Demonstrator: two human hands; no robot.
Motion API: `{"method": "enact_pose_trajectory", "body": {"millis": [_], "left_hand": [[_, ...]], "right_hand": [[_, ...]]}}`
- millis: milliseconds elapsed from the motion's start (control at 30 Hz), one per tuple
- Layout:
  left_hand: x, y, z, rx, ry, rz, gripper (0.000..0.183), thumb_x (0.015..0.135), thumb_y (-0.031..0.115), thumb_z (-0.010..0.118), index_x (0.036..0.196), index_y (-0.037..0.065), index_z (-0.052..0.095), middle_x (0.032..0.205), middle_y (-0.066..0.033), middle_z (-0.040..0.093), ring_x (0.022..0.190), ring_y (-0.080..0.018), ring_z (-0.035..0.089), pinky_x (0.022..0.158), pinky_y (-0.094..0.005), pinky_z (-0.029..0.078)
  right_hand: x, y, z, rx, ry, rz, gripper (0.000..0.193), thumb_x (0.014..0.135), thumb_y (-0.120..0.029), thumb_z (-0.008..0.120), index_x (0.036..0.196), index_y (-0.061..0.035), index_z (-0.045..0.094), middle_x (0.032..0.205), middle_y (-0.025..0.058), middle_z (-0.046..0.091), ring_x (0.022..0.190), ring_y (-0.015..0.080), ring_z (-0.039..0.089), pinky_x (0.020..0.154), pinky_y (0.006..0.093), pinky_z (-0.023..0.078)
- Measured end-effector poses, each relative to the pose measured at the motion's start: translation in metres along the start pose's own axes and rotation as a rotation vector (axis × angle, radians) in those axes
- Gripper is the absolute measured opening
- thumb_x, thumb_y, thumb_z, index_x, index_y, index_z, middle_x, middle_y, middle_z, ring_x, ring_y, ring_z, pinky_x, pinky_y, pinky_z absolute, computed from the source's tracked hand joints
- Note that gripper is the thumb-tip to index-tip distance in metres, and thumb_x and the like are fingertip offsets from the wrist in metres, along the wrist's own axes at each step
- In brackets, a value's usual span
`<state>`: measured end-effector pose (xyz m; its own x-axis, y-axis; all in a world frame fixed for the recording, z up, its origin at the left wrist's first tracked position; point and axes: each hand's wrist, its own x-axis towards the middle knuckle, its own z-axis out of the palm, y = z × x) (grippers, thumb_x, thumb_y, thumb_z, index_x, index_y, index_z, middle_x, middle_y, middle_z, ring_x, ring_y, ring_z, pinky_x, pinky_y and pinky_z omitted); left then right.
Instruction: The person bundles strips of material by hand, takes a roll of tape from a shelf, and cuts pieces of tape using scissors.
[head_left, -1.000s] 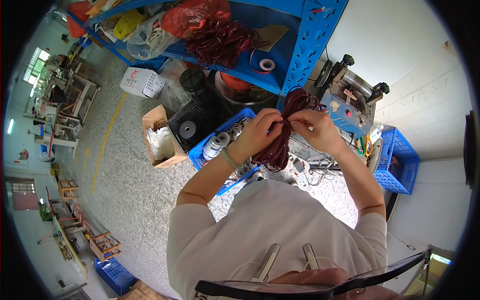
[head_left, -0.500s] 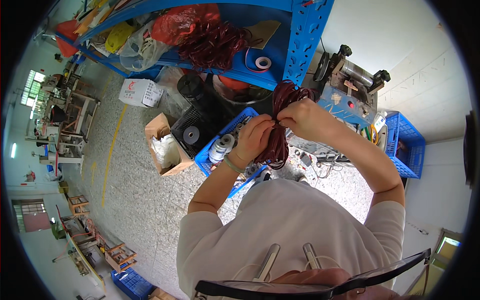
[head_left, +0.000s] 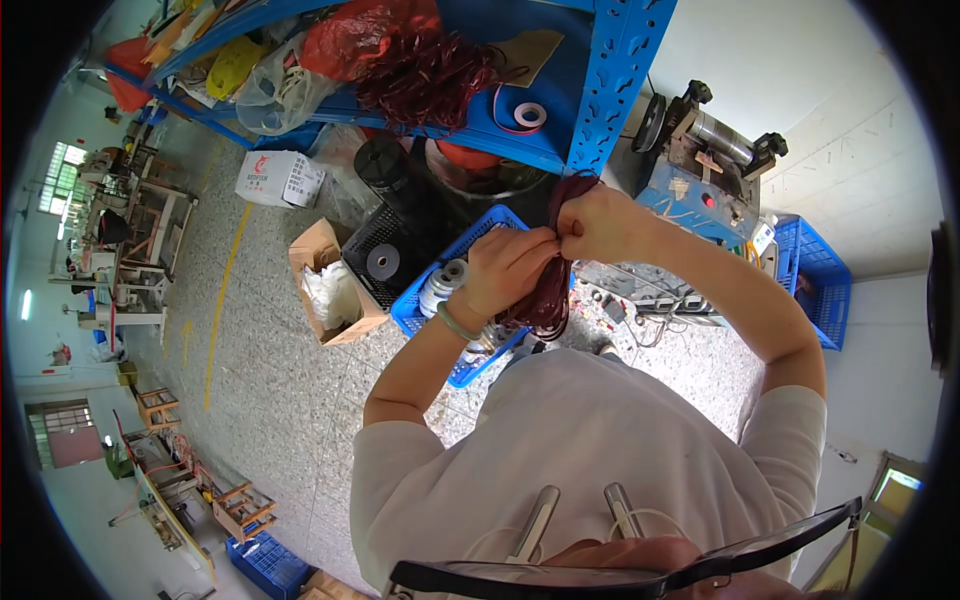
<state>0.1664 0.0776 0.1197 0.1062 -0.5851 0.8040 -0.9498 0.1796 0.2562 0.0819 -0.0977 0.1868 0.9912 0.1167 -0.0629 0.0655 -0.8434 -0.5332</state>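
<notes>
A bundle of thin dark red cords [head_left: 548, 305] hangs between my hands, gathered at its middle. My left hand [head_left: 508, 265] pinches it from the left, thumb and fingertips closed at the gathered spot. From the other side my right hand [head_left: 605, 225] is closed on the same spot, fingers curled in and almost touching the left fingertips. The looped lower end droops below my hands, and the upper end shows only partly behind my right hand. Any tie at the middle is hidden by my fingers.
Under my hands stands a blue crate [head_left: 462, 378] of spools. Ahead, a blue shelf [head_left: 545, 75] holds a pile of dark red cords [head_left: 430, 85] and a tape roll [head_left: 530, 117]. A roller machine [head_left: 700, 190] is at right, an open carton [head_left: 350, 335] at left.
My right hand has turned and my right elbow has moved outward. The bundle's upper end, spread wide before, now looks narrower and more hidden behind that hand. Both hands keep their hold.
</notes>
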Motion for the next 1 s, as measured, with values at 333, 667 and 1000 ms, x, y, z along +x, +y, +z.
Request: {"method": "enact_pose_trajectory", "body": {"millis": [333,667,1000], "left_hand": [[0.005,0.026,0.011,-0.501,0.386,-0.616,0.028,0.079,0.001,0.064,0.106,0.003,0.055,0.105,-0.0110,0.058,0.092,-0.0212,0.059,0.077,-0.0287,0.048],[-0.007,0.009,0.028,-1.248,0.058,-1.196,0.058,0.078,0.011,0.070,0.126,0.001,0.041,0.111,-0.0072,0.055,0.098,-0.0145,0.055,0.087,-0.0278,0.044],[0.025,-0.195,0.005,-0.065,-0.140,-0.851,0.065,0.065,0.036,0.077,0.116,0.002,0.056,0.107,-0.0174,0.062,0.101,-0.0264,0.058,0.089,-0.0358,0.044]], "right_hand": [[-0.009,-0.011,0.013,0.644,0.580,0.087,0.008,0.078,-0.006,0.065,0.082,0.0011,0.065,0.069,0.0034,0.063,0.063,0.0070,0.057,0.060,0.0222,0.048],[0.004,0.009,0.064,0.851,0.863,0.270,0.008,0.081,-0.006,0.064,0.084,0.0015,0.063,0.069,0.0028,0.063,0.063,0.0073,0.059,0.058,0.0212,0.046],[-0.057,0.085,0.140,0.787,0.612,0.445,0.019,0.088,-0.014,0.059,0.094,0.0035,0.063,0.077,0.0065,0.065,0.072,0.0101,0.060,0.065,0.0241,0.047]]}}
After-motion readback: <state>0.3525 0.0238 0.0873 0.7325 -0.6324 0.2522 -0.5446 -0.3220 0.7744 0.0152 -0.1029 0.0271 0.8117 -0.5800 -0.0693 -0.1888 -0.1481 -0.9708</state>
